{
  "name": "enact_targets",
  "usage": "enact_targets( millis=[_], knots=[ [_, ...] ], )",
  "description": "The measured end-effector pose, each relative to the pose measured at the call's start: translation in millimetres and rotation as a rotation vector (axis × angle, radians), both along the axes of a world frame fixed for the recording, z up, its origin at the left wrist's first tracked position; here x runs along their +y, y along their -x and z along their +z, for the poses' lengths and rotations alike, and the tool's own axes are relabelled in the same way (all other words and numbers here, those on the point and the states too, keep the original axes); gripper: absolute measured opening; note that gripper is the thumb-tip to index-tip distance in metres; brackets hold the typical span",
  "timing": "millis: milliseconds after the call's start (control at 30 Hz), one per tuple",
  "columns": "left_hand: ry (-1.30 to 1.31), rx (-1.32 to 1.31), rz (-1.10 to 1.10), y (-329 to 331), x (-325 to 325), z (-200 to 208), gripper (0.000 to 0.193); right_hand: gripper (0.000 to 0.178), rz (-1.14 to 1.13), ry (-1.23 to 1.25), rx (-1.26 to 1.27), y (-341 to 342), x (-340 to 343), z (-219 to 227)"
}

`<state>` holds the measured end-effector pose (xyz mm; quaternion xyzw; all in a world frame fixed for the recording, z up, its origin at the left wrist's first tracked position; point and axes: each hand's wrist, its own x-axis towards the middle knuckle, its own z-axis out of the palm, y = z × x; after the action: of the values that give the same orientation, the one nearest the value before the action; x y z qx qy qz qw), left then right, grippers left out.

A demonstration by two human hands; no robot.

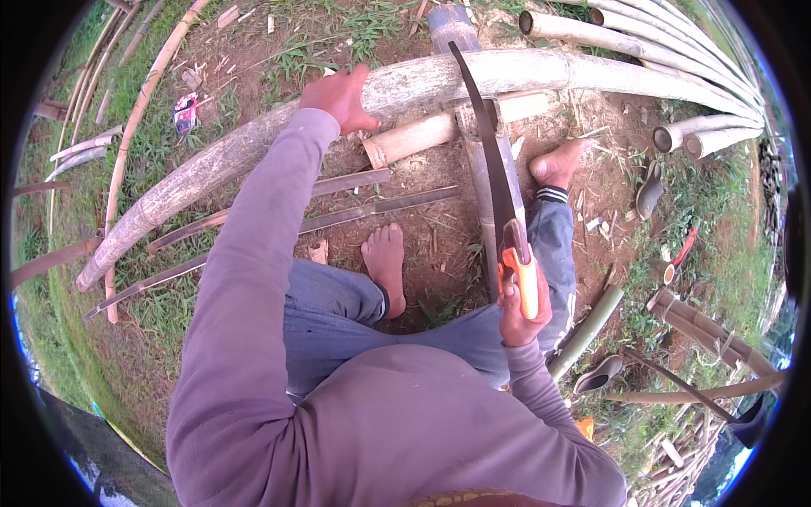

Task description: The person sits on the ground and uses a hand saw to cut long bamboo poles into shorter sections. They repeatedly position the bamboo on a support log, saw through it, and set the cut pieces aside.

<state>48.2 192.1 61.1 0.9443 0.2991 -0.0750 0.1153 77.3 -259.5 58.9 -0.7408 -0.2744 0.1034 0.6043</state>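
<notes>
A long, thick bamboo pole (pixel 519 72) crosses in front of me, curving from the near left to the far right. My left hand (pixel 340 97) grips it from above, thumb toward me and fingers over the far side. In my right hand (pixel 525 321) is a hand saw (pixel 492 156), held by its orange handle. Its dark blade points away from me and passes over the pole, the tip beyond it. Whether the teeth touch the bamboo, I cannot tell. Under the pole stands a grey post-like support (pixel 483 186), beside a shorter bamboo piece (pixel 422 139).
Several bamboo poles (pixel 583 32) lie stacked at the far right. Split bamboo strips (pixel 380 205) rest on the ground at left of centre. My bare feet (pixel 384 262) are on the dirt. Loose shoes (pixel 649 191), a green bamboo length (pixel 587 331) and wood chips lie at the right.
</notes>
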Motion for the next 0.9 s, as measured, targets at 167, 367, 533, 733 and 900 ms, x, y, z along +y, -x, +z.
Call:
enact_targets(
  millis=[167, 367, 533, 733, 900],
  knots=[
    [-0.024, 0.006, 0.017, -5.0, -12.3, -2.0, 0.094, 0.044, -0.016, -0.069, -0.144, -78.9, 112.1, -11.5],
    [0.018, -0.039, -0.010, -0.8, -5.7, 6.5, 0.091, 0.046, 0.000, -0.083, -0.002, -98.4, 152.8, -0.2],
    [0.007, -0.025, 0.013, 1.5, -1.8, -0.8, 0.089, 0.050, -0.033, 0.024, 0.014, -7.5, 5.0, -5.4],
    [0.012, -0.013, 0.011, -12.1, -12.3, -0.7, 0.092, 0.043, -0.011, -0.070, 0.017, -101.0, 146.4, 9.3],
    [0.042, 0.041, -0.015, -3.0, 0.4, 11.5, 0.100, 0.045, -0.010, -0.078, -0.007, -94.6, 151.7, 7.6]
  ],
)
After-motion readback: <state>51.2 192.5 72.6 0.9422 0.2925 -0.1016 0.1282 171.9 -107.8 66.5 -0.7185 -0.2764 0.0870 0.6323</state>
